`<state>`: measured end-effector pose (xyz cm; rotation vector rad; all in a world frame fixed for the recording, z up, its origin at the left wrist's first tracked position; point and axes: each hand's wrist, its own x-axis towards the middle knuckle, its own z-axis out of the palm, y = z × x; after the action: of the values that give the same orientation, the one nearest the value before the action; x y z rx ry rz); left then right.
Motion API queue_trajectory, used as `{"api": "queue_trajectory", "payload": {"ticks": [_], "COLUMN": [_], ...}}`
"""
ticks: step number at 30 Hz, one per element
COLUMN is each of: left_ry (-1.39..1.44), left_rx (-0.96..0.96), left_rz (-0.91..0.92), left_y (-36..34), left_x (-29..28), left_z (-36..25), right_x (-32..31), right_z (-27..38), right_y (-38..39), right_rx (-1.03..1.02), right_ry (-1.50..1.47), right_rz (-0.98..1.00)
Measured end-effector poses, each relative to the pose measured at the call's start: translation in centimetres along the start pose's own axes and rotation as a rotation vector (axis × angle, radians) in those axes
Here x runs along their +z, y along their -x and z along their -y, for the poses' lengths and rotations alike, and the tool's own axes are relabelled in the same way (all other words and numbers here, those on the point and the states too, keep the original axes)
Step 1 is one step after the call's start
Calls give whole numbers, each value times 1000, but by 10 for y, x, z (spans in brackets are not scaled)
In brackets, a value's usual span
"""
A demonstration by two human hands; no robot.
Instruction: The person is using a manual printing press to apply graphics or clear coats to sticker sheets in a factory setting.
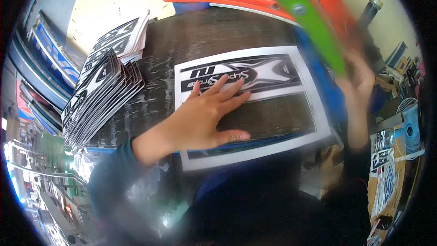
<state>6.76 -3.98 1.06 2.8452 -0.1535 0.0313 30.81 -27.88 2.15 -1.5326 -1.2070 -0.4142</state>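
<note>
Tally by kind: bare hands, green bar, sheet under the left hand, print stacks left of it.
Bare hands: 2 (left hand, right hand)
Long flat green bar: 1
White-bordered black-and-white printed paper sheet: 1
Black-and-white print stacks: 2 (front stack, rear stack)
Total: 6

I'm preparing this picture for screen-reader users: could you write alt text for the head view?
A person's left hand lies spread on a white-bordered, black-and-white printed sheet with a section cut out, while the right hand holds the near end of a blurred green bar. Fanned printed pieces are stacked at left on the dark tabletop.
</note>
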Motion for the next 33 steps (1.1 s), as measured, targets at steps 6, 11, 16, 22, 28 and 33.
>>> {"api": "queue_trajectory", "payload": {"ticks": [6,11,16,22,28,33], "left_ry": [25,-35,226,560,370,356], "left_rx": [-107,-420,-337,-193,-249,-308], "left_rz": [-108,-53,-195,-468,-418,-360], "left_y": [25,59,77,81,84,83], "left_x": [-14,-34,-17,-7,-9,-13], "left_z": [1,34,51,64,62,60], "right_x": [17,31,52,64,75,78], "right_z": [1,0,1,12,11,11], "right_y": [-7,-6,-6,-4,0,1], "right_rx": [-157,-274,-310,-321,-331,-348], "right_ry": [225,334,362,334,331,339], "right_rz": [107,230,379,468,499,489]}}
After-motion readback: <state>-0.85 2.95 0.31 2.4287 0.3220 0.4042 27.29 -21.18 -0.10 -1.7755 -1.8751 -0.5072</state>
